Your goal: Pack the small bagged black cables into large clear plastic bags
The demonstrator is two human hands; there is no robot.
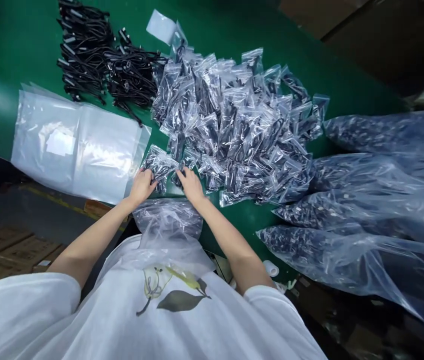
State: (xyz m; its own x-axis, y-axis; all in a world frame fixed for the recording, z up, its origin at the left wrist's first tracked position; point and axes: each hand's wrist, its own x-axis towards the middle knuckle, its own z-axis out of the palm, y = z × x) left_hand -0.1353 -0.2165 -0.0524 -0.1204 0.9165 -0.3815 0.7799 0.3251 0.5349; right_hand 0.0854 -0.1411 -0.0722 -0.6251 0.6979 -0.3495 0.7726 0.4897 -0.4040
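Observation:
Both of my hands reach to the near edge of a big heap of small clear bags, each holding a coiled black cable. My left hand has its fingers curled on a small cable bag at the front of the heap. My right hand pinches another small bag just beside it. A large open clear plastic bag hangs between my forearms, against my chest.
A stack of flat empty clear bags lies left on the green table. Loose black cables are piled at the back left. Several large filled plastic sacks lie right. Cardboard boxes stand on the floor at left.

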